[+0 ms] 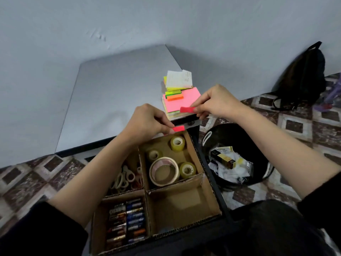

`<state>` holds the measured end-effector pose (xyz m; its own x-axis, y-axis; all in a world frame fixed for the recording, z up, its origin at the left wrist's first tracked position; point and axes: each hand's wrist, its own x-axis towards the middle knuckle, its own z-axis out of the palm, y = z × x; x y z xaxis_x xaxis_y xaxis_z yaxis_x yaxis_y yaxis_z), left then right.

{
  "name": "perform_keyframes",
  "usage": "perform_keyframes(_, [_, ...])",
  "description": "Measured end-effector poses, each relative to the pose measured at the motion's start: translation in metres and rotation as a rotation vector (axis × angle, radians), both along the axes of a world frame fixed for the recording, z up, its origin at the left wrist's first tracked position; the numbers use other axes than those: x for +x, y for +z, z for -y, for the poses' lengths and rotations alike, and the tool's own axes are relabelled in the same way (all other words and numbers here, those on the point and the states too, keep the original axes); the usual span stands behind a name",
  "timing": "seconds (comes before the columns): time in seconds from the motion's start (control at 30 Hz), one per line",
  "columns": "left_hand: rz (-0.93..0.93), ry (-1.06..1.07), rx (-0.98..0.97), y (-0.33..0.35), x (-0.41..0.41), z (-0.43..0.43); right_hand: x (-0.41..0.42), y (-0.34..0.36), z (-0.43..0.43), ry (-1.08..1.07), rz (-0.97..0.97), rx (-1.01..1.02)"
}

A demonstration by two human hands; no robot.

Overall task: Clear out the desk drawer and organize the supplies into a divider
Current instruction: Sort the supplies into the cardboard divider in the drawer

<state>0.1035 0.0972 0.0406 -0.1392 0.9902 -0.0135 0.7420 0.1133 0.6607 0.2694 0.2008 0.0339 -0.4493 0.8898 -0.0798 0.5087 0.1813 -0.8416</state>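
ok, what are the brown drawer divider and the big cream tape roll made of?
Brown four-compartment divider: corrugated cardboard, matte; fluted cut edges show on its rim. Large cream tape roll: probably paper masking tape, dull surface, brown card-like core.

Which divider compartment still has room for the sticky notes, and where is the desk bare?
The near-right compartment is bare, bordered by the batteries on its left and the tape rolls behind. The desk is bare left of the sticky note stack. Crowded: the tape, scissors and battery compartments, and the desk's right corner.
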Motion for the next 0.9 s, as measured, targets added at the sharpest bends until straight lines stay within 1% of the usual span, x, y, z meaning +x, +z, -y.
perform_keyframes(0.1, [0.088, -0.014, -0.054, -0.014, -0.005, 0.033, 0.0, -0.014, 0.029, 0.096, 0.005, -0.087])
perform_keyframes(0.17, [0.104, -0.027, -0.105, -0.027, -0.006, 0.054, -0.003, -0.029, 0.048, 0.172, 0.031, -0.129])
perform_keyframes(0.23, [0.092, -0.018, -0.159, -0.043, -0.006, 0.07, -0.007, -0.047, 0.061, 0.198, 0.04, -0.175])
perform_keyframes(0.33, [0.05, 0.006, -0.291, -0.072, -0.006, 0.089, -0.015, -0.075, 0.076, 0.217, 0.066, -0.232])
perform_keyframes(0.4, [0.017, -0.041, -0.391, -0.089, -0.004, 0.096, -0.021, -0.088, 0.08, 0.231, 0.102, -0.261])
perform_keyframes(0.47, [-0.064, -0.138, -0.473, -0.104, 0.003, 0.099, -0.025, -0.096, 0.08, 0.243, 0.116, -0.284])
perform_keyframes(0.53, [-0.145, -0.242, -0.51, -0.115, 0.013, 0.098, -0.027, -0.101, 0.079, 0.246, 0.116, -0.295])
perform_keyframes(0.63, [-0.178, -0.323, -0.578, -0.133, 0.028, 0.093, -0.029, -0.108, 0.075, 0.254, 0.126, -0.302])
perform_keyframes(0.67, [-0.216, -0.346, -0.595, -0.139, 0.03, 0.091, -0.031, -0.109, 0.072, 0.254, 0.121, -0.306])
perform_keyframes(0.77, [-0.383, -0.392, -0.656, -0.152, 0.034, 0.088, -0.031, -0.11, 0.067, 0.245, 0.097, -0.317])
perform_keyframes(0.83, [-0.524, -0.417, -0.638, -0.156, 0.035, 0.087, -0.03, -0.111, 0.064, 0.253, 0.097, -0.321])
perform_keyframes(0.9, [-0.623, -0.439, -0.617, -0.158, 0.035, 0.088, -0.03, -0.113, 0.064, 0.259, 0.101, -0.337])
